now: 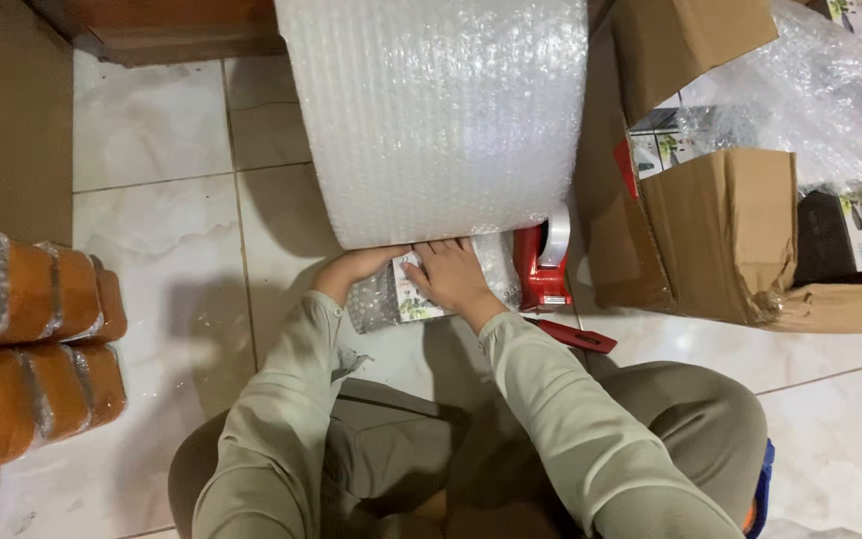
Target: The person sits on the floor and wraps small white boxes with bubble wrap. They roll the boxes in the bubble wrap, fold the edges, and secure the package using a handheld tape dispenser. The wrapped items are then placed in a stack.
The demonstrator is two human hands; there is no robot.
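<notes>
A small printed box half wrapped in bubble wrap (398, 296) lies on the tiled floor just below a big roll of bubble wrap (438, 115). My left hand (351, 268) rests on the package's upper left edge, fingers tucked under the roll's lower rim. My right hand (452, 274) presses flat on top of the package, fingers pointing up-left. Both arms wear pale green sleeves, and my knees show below.
A red tape dispenser (542, 262) with a clear tape roll stands right of the package, a red cutter (577, 336) beside it. An open cardboard box (720, 230) holding small printed boxes and bubble wrap is at right. Orange wrapped bundles (27, 349) lie at left.
</notes>
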